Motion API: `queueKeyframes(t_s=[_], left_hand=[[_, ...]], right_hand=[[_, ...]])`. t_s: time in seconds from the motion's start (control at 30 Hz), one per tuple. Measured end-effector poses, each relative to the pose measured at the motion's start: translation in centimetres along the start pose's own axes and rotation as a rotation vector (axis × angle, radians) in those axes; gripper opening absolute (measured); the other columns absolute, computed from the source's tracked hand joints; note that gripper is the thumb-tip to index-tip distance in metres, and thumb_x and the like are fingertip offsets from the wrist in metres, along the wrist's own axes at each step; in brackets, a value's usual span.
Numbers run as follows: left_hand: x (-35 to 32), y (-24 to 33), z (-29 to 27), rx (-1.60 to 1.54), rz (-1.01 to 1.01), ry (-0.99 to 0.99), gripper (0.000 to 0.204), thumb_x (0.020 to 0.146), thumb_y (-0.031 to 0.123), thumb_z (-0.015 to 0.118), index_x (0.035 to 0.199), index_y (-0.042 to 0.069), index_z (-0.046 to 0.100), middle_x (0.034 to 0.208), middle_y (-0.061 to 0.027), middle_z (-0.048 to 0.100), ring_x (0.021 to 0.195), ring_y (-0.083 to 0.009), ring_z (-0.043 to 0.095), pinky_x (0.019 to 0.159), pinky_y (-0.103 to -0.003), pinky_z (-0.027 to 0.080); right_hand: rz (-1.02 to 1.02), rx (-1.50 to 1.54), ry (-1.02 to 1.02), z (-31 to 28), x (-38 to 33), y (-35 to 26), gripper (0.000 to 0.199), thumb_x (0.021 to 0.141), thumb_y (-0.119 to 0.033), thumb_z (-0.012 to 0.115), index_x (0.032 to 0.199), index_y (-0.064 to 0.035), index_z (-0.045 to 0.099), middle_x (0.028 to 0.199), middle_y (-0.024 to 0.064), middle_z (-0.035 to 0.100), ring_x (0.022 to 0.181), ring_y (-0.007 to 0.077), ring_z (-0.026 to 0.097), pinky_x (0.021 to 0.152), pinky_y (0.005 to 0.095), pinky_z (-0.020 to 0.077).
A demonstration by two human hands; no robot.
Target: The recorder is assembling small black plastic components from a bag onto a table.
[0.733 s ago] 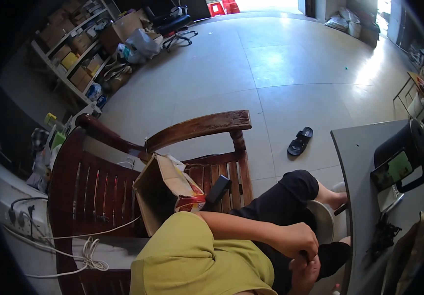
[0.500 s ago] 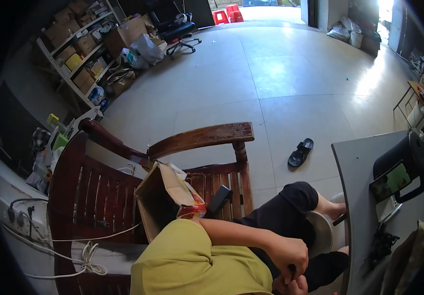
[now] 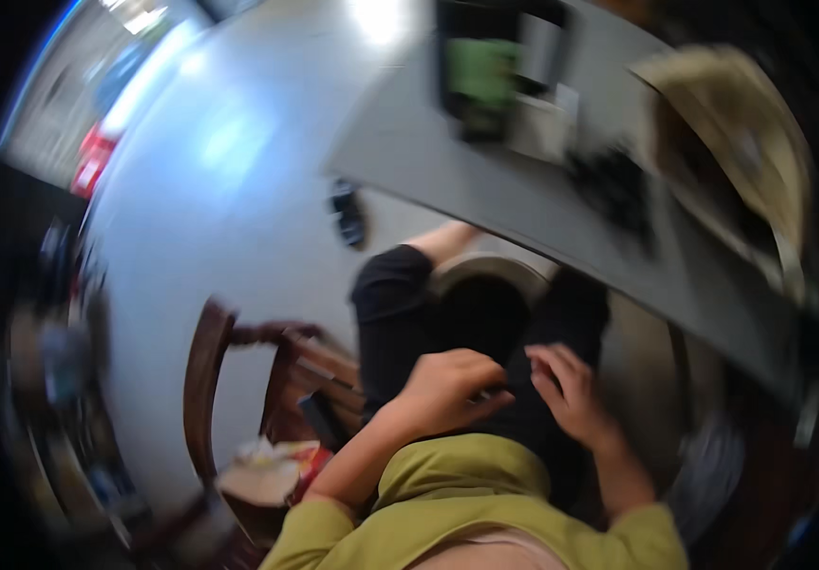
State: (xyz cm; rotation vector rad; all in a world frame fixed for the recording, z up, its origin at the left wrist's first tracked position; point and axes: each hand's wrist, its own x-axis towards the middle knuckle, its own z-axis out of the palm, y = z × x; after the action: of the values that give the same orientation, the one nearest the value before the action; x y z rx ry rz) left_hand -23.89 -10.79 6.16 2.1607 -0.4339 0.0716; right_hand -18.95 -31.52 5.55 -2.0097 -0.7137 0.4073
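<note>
My left hand (image 3: 457,388) hovers over my lap, its fingers curled toward the thumb. A small dark spot shows between them, but blur hides whether it is a held thing or a shadow. My right hand (image 3: 571,391) is apart from it, to the right, with loosely bent fingers spread and nothing seen in them. Just beyond both hands, a pale-rimmed bucket (image 3: 526,270) with a dark inside stands between my knees.
A grey table (image 3: 419,157) crosses the right side, bearing a phone with a green screen (image 3: 481,81), a black tangle (image 3: 618,185) and a beige bag (image 3: 732,133). To the left are a wooden chair (image 3: 206,380), an open carton (image 3: 253,480) and a black sandal (image 3: 348,215).
My view has swung to the right, bringing the table and bag nearer the middle. My hands, close together over a small dark thing before, are now apart.
</note>
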Motion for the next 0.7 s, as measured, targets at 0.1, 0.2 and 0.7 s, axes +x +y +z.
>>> queueKeyframes(t_s=[0.1,0.2,0.7], left_hand=[[2.1,-1.1,1.9,0.132,-0.090,-0.143,0.025,0.068,0.013,0.071,0.089,0.007,0.059,0.089,-0.0100,0.059,0.086,-0.0287,0.056,0.071,-0.036,0.047],[3.7,-0.9,3.9,0.273,-0.026,-0.266,0.040,0.068,0.014,0.071,0.105,0.008,0.056,0.109,-0.0127,0.053,0.106,-0.0314,0.048,0.087,-0.038,0.042],[3.0,-0.6,3.5,0.037,-0.101,-0.242,0.029,0.076,0.010,0.065,0.104,0.005,0.059,0.098,-0.0119,0.059,0.088,-0.0299,0.059,0.075,-0.036,0.049]], right_hand=[[0.044,-0.127,0.277,-3.7,-0.9,2.5,0.027,0.079,-0.008,0.062,0.105,-0.0029,0.056,0.099,0.0136,0.057,0.089,0.0308,0.058,0.075,0.0350,0.0477],[0.087,-0.329,0.538,-7.5,-0.9,4.5,0.028,0.079,-0.006,0.061,0.106,-0.0015,0.056,0.103,0.0139,0.056,0.094,0.0330,0.057,0.079,0.0368,0.0470],[0.150,-0.685,0.905,-9.3,4.8,8.9,0.026,0.077,-0.015,0.068,0.102,-0.0108,0.059,0.101,0.0091,0.052,0.085,0.0280,0.058,0.068,0.0365,0.0485]])
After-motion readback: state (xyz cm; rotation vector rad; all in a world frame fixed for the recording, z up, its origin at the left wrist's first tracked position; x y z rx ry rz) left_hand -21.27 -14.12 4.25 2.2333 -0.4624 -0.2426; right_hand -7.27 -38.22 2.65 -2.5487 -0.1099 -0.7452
